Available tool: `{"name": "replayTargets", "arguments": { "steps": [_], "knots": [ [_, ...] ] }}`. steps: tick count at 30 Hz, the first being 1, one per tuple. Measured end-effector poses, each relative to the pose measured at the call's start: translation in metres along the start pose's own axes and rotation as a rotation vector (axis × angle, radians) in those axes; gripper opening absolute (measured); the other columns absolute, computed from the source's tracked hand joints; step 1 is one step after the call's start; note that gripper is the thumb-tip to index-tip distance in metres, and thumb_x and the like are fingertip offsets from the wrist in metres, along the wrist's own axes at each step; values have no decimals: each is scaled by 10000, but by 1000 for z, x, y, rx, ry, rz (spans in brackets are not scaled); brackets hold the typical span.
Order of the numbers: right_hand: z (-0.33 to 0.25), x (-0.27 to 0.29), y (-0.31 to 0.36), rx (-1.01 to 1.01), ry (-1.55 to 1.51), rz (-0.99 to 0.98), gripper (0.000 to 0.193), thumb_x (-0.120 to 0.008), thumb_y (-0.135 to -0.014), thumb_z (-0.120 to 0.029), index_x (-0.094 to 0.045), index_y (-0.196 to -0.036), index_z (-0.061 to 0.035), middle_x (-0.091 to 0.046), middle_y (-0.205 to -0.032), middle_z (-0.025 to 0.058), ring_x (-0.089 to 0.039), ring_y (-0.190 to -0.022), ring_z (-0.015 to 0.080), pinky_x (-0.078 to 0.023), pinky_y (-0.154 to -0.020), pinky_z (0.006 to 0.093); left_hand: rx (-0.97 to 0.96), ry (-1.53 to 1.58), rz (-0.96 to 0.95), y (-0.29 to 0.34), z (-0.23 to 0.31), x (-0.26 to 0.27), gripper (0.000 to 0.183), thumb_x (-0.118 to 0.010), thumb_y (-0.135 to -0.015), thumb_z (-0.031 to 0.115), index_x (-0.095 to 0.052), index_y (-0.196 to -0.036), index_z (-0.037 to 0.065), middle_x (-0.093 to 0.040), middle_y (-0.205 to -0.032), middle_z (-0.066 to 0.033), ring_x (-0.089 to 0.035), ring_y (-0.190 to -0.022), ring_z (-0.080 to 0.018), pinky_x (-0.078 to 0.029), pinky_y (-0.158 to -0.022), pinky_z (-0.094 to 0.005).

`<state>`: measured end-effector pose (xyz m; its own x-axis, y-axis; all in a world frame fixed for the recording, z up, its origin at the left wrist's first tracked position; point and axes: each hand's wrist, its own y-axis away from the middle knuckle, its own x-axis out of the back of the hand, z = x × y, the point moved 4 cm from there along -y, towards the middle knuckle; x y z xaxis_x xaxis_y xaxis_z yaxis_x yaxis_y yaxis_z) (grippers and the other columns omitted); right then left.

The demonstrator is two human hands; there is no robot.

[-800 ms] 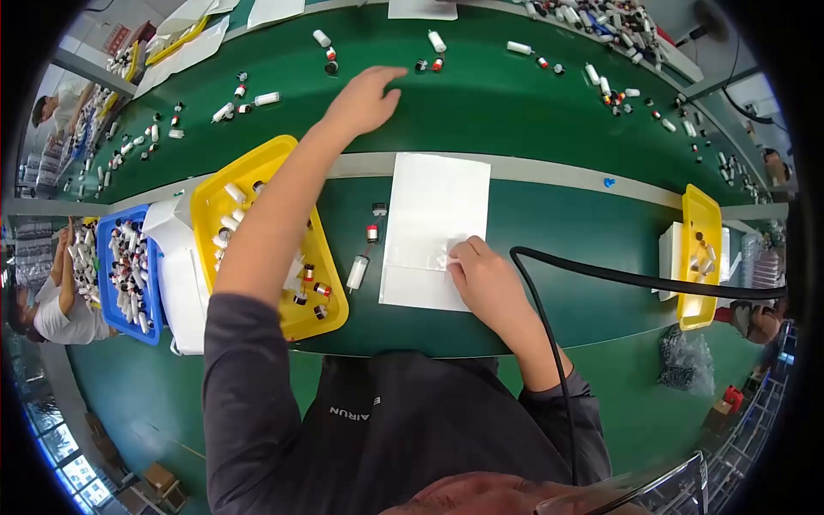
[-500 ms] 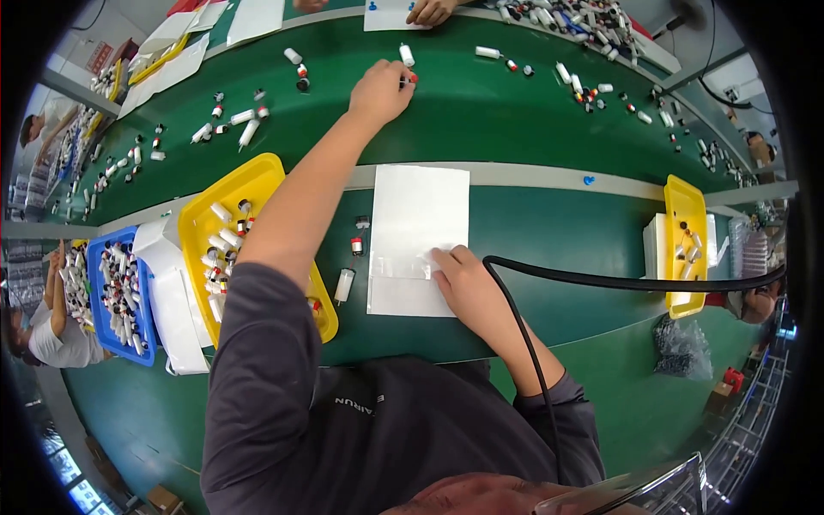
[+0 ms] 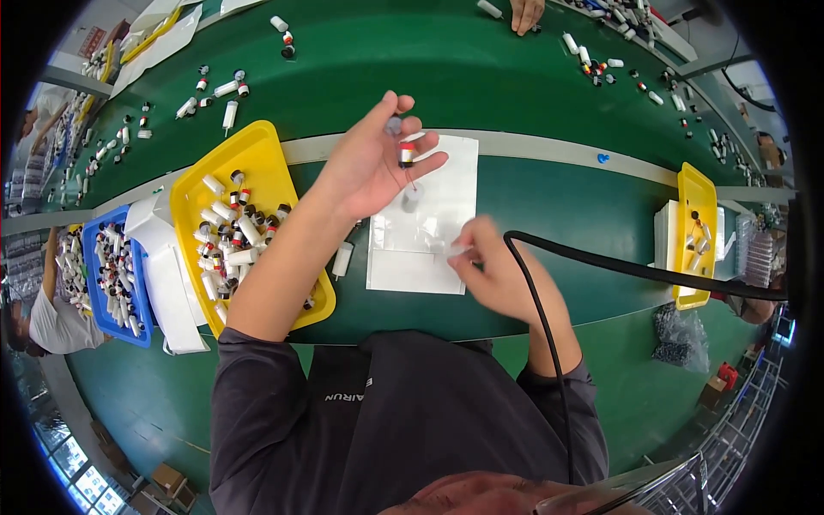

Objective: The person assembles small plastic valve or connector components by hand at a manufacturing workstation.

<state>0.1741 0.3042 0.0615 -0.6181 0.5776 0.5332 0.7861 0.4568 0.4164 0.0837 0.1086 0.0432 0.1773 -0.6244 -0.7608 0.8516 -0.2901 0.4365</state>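
Note:
My left hand [image 3: 365, 163] hovers over the upper edge of a white paper sheet [image 3: 455, 172], palm turned up and fingers loosely curled. It holds a grey cap [image 3: 393, 126] and a small red, white and black cylinder [image 3: 406, 153]. A white cylinder [image 3: 413, 198] hangs below, blurred, seemingly joined by a thin wire. My right hand [image 3: 506, 275] pinches the edge of a clear plastic bag [image 3: 421, 236] lying on the sheet. Left of the sheet, partly behind my left wrist, lies another white cylinder [image 3: 342, 258].
A yellow tray [image 3: 279, 154] of similar parts stands under my left forearm, with a blue tray [image 3: 148, 296] beyond it. At right are another yellow tray [image 3: 712, 197] and a black cable [image 3: 618, 272]. Past the rail, parts and a co-worker's hand [image 3: 525, 15] are on the green surface.
My left hand has come back from the far surface toward the paper, bringing the small parts. My right hand, flat on the bag before, now pinches its edge.

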Motion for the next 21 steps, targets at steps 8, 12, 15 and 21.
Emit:
{"name": "replayTargets", "arguments": {
  "steps": [8,12,15,21],
  "knots": [
    [13,-12,-59,493,-607,570,664,-789,-810,-11,-307,-1265,-53,-614,-1132,150,-625,-1102,234,-490,-965,368,-20,301,-141,-14,-23,-1,247,-513,-1061,310,-567,-1085,71,-566,-812,-58,-597,-868,-200,-556,-895,-382],
    [25,23,-49,559,-519,606,548,-749,-785,48,-424,-1210,-72,-619,-1162,138,-607,-1134,279,-479,-987,402,64,6,-139,3,-10,-15,490,-490,-1043,394,-648,-1238,-27,-708,-1141,-158,-651,-1053,-238,-523,-906,-391],
    [9,48,-40,714,-28,688,447,-696,-744,88,-554,-1128,-91,-636,-1201,130,-574,-1193,331,-442,-1014,445,91,-692,-422,-2,-19,15,518,-535,-1025,410,-653,-1242,-45,-714,-1133,-123,-652,-988,-198,-504,-880,-339],
    [9,49,-56,831,-35,882,411,-606,-782,67,-546,-1163,-74,-632,-1208,155,-538,-1293,357,-427,-1032,452,69,-920,-547,-12,-60,0,365,-465,-1083,301,-605,-1236,0,-705,-1103,-123,-656,-998,-182,-498,-889,-312]
  ]
}}
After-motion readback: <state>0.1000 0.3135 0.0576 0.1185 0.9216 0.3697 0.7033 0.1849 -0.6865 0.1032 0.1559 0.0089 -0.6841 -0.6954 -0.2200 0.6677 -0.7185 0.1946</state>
